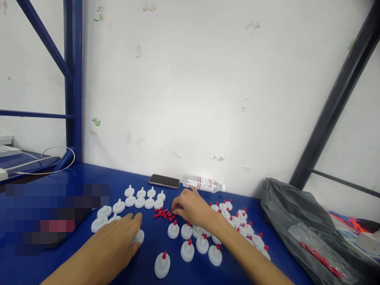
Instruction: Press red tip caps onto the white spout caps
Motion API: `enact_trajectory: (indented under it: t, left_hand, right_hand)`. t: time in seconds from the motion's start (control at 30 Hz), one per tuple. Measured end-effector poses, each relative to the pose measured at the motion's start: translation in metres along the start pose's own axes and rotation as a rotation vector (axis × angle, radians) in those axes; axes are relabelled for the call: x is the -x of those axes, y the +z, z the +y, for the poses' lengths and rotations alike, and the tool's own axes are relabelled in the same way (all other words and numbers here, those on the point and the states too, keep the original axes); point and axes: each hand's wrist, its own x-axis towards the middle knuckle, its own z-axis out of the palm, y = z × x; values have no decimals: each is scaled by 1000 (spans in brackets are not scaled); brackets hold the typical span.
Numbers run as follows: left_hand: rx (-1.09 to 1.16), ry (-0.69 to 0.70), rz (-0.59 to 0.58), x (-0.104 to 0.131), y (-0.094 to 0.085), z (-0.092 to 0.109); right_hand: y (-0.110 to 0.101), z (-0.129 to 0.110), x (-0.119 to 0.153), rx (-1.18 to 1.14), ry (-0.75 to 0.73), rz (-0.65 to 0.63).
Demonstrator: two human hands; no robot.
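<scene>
My left hand [120, 241] is closed over a white plastic nozzle cap [138, 236], which shows past the fingers. Beside and beyond it stand several white nozzle caps [130, 201] with bare spouts. My right hand [191, 206] reaches over the table with thumb and fingers pinched together, at the edge of a small pile of red tips [162, 213]. Whatever those fingertips hold is hidden. Under and around the right forearm are many white caps [187, 250] with red tips on their spouts. One red-tipped cap [162, 265] stands apart at the front.
On the blue table [124, 273], a phone [164, 181] and a clear bottle [204, 183] lie along the wall. A dark grey plastic bag [292, 221] lies at the right, with a clear packet of red pieces [322, 257] on it. A blue post [77, 79] rises at the left.
</scene>
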Motion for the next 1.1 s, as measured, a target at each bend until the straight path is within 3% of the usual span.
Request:
enact_trajectory:
  t: [0.17,0.3,0.5,0.67,0.8,0.97,1.1]
  left_hand:
    - [-31,49,104,-7,9,-5]
    - [-41,55,125,-10,4,0]
    - [-123,83,147,-10,-11,13]
    - [-140,106,210,-11,-14,16]
    - [-161,117,217,-9,-19,23]
    - [-178,123,233,-6,-23,30]
    - [-196,132,269,-7,-20,29]
  right_hand:
    - [1,-1,1,-19,2,12]
    - [-3,1,4,-50,-36,43]
    - [-28,3,11,-186,-83,153]
    - [-42,-15,15,-449,-178,193]
    - [-42,-33,15,-698,-232,188]
    - [-38,-43,15,-689,-241,213]
    - [-36,-40,14,-815,-235,190]
